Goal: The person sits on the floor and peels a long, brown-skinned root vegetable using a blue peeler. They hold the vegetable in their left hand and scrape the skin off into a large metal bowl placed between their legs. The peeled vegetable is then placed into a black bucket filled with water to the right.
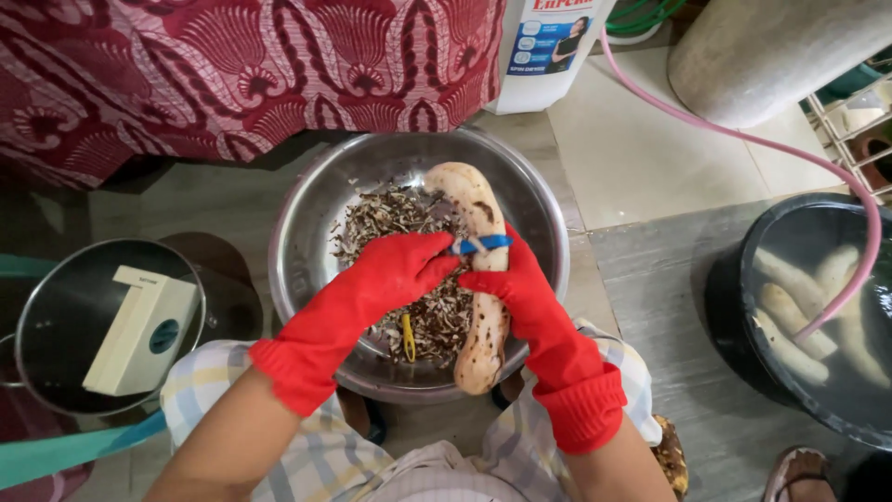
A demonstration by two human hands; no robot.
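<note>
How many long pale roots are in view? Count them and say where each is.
5: one root held over the steel bowl, and four soaking in the black tub; more may be hidden.

At the centre of the frame, your right hand (520,288) in a red rubber glove grips a long pale root with brown specks (483,279) that lies across a round steel basin (307,214). Your left hand (400,274), gloved the same, holds a blue-handled peeler (481,244) against the root's upper part. Dark peelings (390,218) and a small yellow tool (408,336) lie inside the basin. At the right edge, a black tub of water (743,353) holds peeled white roots (790,321), and a pink hose (743,139) dips into it.
</note>
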